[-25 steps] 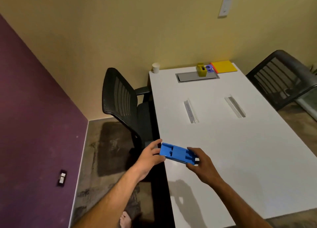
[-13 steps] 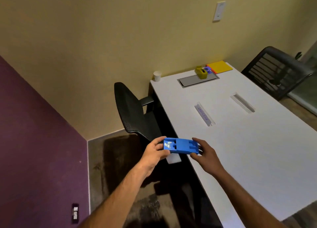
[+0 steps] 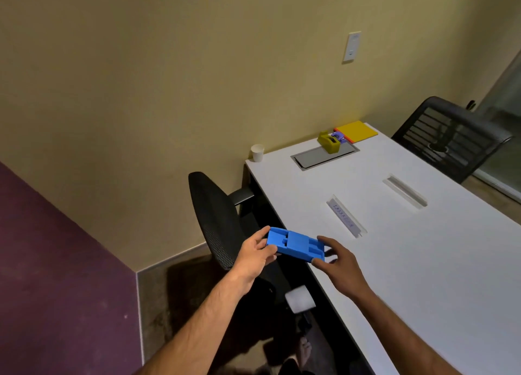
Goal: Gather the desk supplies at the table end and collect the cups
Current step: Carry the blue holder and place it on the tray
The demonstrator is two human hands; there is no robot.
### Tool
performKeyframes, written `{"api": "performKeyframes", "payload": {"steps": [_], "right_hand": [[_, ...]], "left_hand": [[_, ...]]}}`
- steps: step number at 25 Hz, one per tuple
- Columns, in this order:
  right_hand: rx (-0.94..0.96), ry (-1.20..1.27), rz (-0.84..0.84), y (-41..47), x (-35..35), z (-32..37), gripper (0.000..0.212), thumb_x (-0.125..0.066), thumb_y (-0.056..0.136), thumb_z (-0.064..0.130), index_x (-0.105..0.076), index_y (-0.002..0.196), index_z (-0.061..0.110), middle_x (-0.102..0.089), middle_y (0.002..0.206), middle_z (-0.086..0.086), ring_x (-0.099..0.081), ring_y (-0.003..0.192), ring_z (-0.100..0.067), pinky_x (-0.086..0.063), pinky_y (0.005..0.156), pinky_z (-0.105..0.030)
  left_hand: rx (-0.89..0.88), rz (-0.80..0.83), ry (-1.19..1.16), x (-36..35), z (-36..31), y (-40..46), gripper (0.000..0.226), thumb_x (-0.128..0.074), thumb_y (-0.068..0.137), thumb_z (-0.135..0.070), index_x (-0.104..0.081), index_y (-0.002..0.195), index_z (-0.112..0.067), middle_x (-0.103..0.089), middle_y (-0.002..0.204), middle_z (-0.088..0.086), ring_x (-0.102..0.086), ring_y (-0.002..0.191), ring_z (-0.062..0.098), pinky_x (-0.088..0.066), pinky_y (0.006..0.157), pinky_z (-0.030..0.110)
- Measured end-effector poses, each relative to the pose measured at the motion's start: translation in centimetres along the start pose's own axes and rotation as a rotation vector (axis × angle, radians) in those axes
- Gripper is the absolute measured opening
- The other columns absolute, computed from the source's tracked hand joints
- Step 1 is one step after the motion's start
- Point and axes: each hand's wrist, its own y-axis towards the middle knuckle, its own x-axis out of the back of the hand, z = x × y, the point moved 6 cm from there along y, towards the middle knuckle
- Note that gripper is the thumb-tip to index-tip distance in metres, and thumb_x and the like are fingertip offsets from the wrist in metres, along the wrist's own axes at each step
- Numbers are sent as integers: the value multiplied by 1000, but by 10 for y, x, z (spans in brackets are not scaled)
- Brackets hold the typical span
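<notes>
A black chair [image 3: 217, 219] was seen at the left, pushed against the table's long edge, with its armrest just under the tabletop. To its right, a blue tray [image 3: 294, 246] was held in the air just beside the near edge of the white table [image 3: 423, 262], not resting on it. Its left end was pinched by the left hand [image 3: 253, 257], thumb on top and fingers curled beneath. The right hand [image 3: 338, 262] was seen at the tray's right end, its fingers spread and only loosely closed; whether they truly gripped the tray could not be told.

Further right and well apart, at the table end, a white cup [image 3: 257, 152] stood on the corner, close to the edge. Beyond it a yellow dispenser [image 3: 328, 143] sat at a grey hatch [image 3: 324, 154], with a small purple item [image 3: 338, 136] touching it and a yellow pad [image 3: 356, 131] just beside. A second chair [image 3: 448, 137] stood at the far right.

Several risks were judged from this. With a light right-hand hold, the tray might be tipped or dropped onto the floor beside the table. The chair might be bumped on the way along the edge. The cup, set so near the corner, might be knocked off if the tray were set down carelessly among the supplies.
</notes>
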Motion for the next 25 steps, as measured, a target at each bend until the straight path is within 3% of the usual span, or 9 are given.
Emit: {"api": "performKeyframes", "payload": {"steps": [7, 11, 17, 25], "right_hand": [[-16, 21, -44, 125, 26, 6, 60, -78, 80, 18, -54, 136, 20, -59, 127, 9, -60, 107, -4, -49, 79, -20], [-23, 28, -37, 195, 44, 7, 59, -79, 79, 17, -56, 133, 19, -60, 125, 6, -61, 105, -8, -51, 80, -26], [-67, 22, -28, 276, 58, 7, 55, -78, 81, 16, -57, 132, 19, -59, 122, 5, -63, 95, -9, -48, 70, -14], [-134, 21, -117, 391, 58, -3, 56, -79, 79, 14, -57, 130, 16, -58, 122, 1, -61, 92, -12, -48, 74, -17]], "left_hand": [[-16, 29, 67, -22, -68, 123, 38, -58, 95, -3, -61, 130, -16, -75, 113, 3, -72, 104, 19, -57, 94, 31], [2, 21, 94, -39, -101, 192, 40, -57, 94, -5, -61, 131, -19, -76, 111, 2, -74, 101, 16, -54, 100, 35], [18, 15, 105, -56, -142, 270, 37, -55, 95, -5, -61, 128, -20, -77, 107, 6, -74, 96, 16, -57, 93, 28], [-7, 37, 191, -66, -177, 406, 35, -57, 95, -2, -66, 127, -12, -75, 112, 9, -73, 93, 17, -57, 88, 24]]}}
